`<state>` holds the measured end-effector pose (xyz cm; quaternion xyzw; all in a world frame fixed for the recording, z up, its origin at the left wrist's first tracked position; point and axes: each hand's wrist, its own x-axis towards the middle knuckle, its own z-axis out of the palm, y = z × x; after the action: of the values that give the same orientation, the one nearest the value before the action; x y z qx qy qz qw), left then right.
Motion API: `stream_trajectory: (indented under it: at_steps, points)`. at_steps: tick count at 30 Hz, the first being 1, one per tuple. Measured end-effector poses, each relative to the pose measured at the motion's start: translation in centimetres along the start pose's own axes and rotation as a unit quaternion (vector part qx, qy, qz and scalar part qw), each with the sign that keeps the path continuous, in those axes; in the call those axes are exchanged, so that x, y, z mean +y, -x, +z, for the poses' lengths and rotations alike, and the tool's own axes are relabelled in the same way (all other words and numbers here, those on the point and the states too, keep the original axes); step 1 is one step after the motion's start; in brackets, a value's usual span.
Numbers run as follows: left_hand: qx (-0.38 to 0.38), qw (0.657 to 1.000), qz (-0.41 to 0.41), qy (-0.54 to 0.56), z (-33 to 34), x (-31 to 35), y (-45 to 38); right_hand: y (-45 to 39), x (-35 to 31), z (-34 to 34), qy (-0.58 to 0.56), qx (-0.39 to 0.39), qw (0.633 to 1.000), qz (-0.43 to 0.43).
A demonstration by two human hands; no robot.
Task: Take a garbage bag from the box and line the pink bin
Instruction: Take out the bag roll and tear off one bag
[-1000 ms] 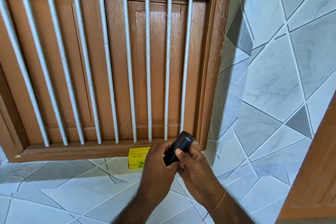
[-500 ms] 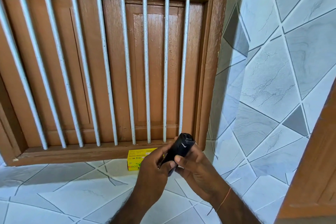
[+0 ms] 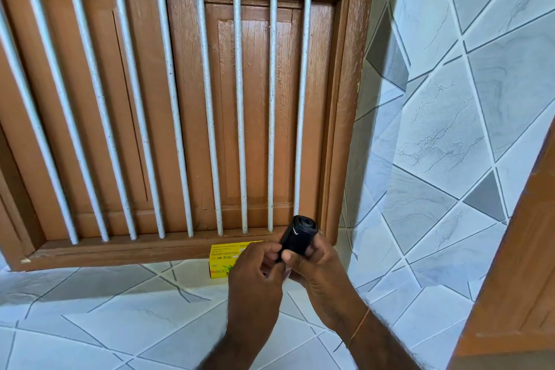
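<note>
Both hands meet in front of the lower right corner of a brown wooden window frame (image 3: 180, 249), holding a black roll of garbage bags (image 3: 297, 234) upright and slightly tilted, its top end poking above the fingers. The right hand (image 3: 318, 267) wraps round the roll from the right and below, its grip closed on the roll with the thumb pressed across the roll's front. The left hand (image 3: 255, 273) comes in from the left, its grip narrow, with thumb and fingertips pinching at the roll's lower left edge; whether it has a loose end of bag between them cannot be told. A thin orange thread (image 3: 359, 327) circles the right wrist. Just behind the left hand, a yellow box (image 3: 223, 260) with green print sits on the tiled ledge (image 3: 90, 303) against the foot of the frame, partly hidden by the knuckles. White metal bars (image 3: 240, 111) run upright across the frame, with closed wooden shutters behind them. Grey marbled tiles cover the wall (image 3: 450, 129) to the right, and a wooden edge (image 3: 516, 279) cuts across the lower right corner. The pink bin is out of view
</note>
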<state>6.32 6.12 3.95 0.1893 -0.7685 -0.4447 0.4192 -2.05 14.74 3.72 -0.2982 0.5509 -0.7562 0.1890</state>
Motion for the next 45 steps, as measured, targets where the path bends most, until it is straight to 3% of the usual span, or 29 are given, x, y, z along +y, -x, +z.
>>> stream_trajectory:
  at_steps: [7,14,21,27,33,45]
  points:
    - [-0.072,0.992,-0.075,0.069,-0.6,0.4,-1.2,0.1,0.4,-0.4,-0.042,0.01,0.998,0.055]
    - [-0.114,0.982,-0.099,0.117,-0.9,-0.8,-1.9,0.1,0.5,-1.0,-0.128,-0.02,0.986,0.102]
    - [-0.097,0.986,-0.093,0.094,-0.6,-0.9,-1.7,0.0,0.5,-0.9,-0.173,-0.032,0.977,0.124]
    - [-0.065,0.98,-0.147,0.116,-1.0,0.0,-2.5,-0.4,0.8,-1.0,-0.312,0.009,0.931,0.191]
    - [-0.047,0.969,-0.204,0.129,-1.6,-0.3,-3.9,0.5,1.3,-0.1,-0.298,0.077,0.919,0.248]
    - [0.038,0.942,-0.223,0.249,-5.1,-0.7,-8.4,3.7,3.7,1.3,-0.348,0.083,0.885,0.298]
